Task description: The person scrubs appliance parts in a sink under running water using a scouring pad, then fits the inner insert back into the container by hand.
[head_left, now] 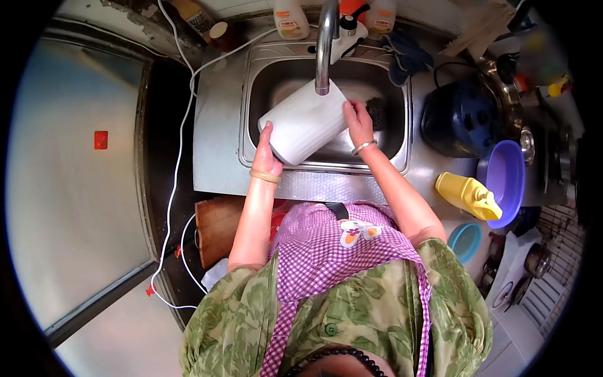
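Note:
A white, ribbed, rounded container [304, 124] lies tilted on its side over the steel sink [248, 113], under the curved tap [324, 53]. My left hand [266, 151] presses against its lower left end, thumb on the upper surface and a bangle at the wrist. At its right end my right hand [358, 124] grips the edge, the fingers partly hidden behind it. A silver bracelet is on that wrist. The container's inside cannot be seen.
Bottles [291, 20] and a dark blue cloth [407, 55] are behind the sink. To the right are a dark blue appliance [458, 118], a yellow jug [466, 193], a purple basin [507, 179] and a teal bowl [465, 242]. A white cable [181, 132] hangs at left.

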Tool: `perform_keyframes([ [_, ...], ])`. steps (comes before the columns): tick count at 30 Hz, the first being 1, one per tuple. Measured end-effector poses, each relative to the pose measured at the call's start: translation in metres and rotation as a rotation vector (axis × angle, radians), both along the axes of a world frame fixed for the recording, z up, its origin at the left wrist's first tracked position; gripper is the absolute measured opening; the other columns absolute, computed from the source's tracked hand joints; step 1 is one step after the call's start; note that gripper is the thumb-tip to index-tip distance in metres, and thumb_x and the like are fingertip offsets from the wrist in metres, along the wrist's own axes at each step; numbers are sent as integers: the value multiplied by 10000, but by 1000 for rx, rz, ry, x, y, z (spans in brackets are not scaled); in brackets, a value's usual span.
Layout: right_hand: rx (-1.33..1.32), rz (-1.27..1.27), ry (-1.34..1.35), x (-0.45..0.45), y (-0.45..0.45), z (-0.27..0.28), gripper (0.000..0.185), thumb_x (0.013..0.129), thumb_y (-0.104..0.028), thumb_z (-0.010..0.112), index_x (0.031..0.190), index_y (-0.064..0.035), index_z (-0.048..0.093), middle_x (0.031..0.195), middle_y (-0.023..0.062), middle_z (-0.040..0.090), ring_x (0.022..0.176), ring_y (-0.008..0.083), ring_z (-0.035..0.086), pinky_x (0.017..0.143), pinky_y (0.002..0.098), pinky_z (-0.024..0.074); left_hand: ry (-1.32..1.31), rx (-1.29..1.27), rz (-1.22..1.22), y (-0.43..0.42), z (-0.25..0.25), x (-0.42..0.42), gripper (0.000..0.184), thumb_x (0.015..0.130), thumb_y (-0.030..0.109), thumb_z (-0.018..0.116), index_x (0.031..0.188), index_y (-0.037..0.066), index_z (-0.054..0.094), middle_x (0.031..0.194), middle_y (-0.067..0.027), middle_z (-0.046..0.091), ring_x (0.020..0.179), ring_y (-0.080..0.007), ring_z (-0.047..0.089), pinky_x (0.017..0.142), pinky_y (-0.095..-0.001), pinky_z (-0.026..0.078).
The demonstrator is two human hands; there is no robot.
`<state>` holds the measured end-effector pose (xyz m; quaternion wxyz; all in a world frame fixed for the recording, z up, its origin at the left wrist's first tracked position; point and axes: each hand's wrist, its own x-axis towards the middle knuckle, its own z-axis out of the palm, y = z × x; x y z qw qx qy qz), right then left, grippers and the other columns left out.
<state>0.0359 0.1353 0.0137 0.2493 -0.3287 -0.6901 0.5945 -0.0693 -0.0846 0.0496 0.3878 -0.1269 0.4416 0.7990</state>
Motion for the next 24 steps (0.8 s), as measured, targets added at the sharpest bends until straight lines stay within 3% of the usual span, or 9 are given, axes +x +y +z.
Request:
perform_keyframes([
  [1,-76,18,32,-5,3,-9,569,961,-492,620,1169,38,621,1060,134,700,967,178,620,878,309,472,38,-74,4,-1,2,-2,829,908,517,689,1479,3,379,1482,-190,459,1347,-331,477,1125,-468,392],
  [4,-308,-66,-75,-12,3,-20,579,961,-494,624,1196,35,629,1078,107,705,959,157,608,879,301,473,204,-390,-19,-7,23,-2,788,950,558,617,1488,28,392,1485,-158,463,1372,-304,444,1140,-445,355],
  [6,-572,-144,-33,-12,-1,-23,597,955,-511,632,1240,13,638,1140,87,694,1004,170,617,905,320,480,520,-513,-123,-9,52,5,755,987,598,531,1491,49,414,1479,-157,455,1374,-277,415,1130,-397,327],
  [9,-969,-218,50,-13,-10,-35,620,948,-532,637,1299,-22,611,1222,92,679,1090,215,635,953,346,493,873,-862,-143,-17,67,10,751,966,563,577,1489,47,423,1413,-237,426,1323,-343,420,1126,-455,311],
  [12,-1256,-166,131,-12,-24,-42,639,960,-563,592,1352,-59,566,1319,109,641,1213,266,609,1024,392,479,1400,-1257,22,-31,52,9,738,968,536,592,1489,44,413,1368,-232,468,1272,-332,478,1083,-450,375],
  [13,-1328,-142,159,-12,-31,-33,654,972,-569,561,1382,-60,542,1367,110,610,1257,279,576,1067,416,446,1434,-1247,47,-36,44,4,737,968,520,609,1500,61,391,1383,-220,484,1259,-306,513,1059,-452,416],
  [14,-1399,-117,188,-14,-35,-24,670,983,-575,530,1413,-61,519,1416,111,580,1300,291,543,1110,440,412,1134,-986,16,-41,36,1,717,969,517,612,1491,68,410,1398,-183,499,1265,-288,518,1068,-453,411],
  [17,-1418,-116,62,-18,-40,-2,639,971,-627,509,1353,-119,571,1341,95,639,1216,283,620,1018,483,498,335,-177,-111,-43,64,7,666,966,498,637,1467,98,458,1457,-76,517,1316,-224,512,1120,-462,384],
  [24,-1425,145,-33,-27,-53,27,713,1012,-649,347,1424,-90,508,1440,114,560,1344,294,507,1091,510,416,359,25,-59,-67,52,0,719,965,386,678,1532,105,337,1491,-77,467,1345,-215,474,1148,-405,357],
])
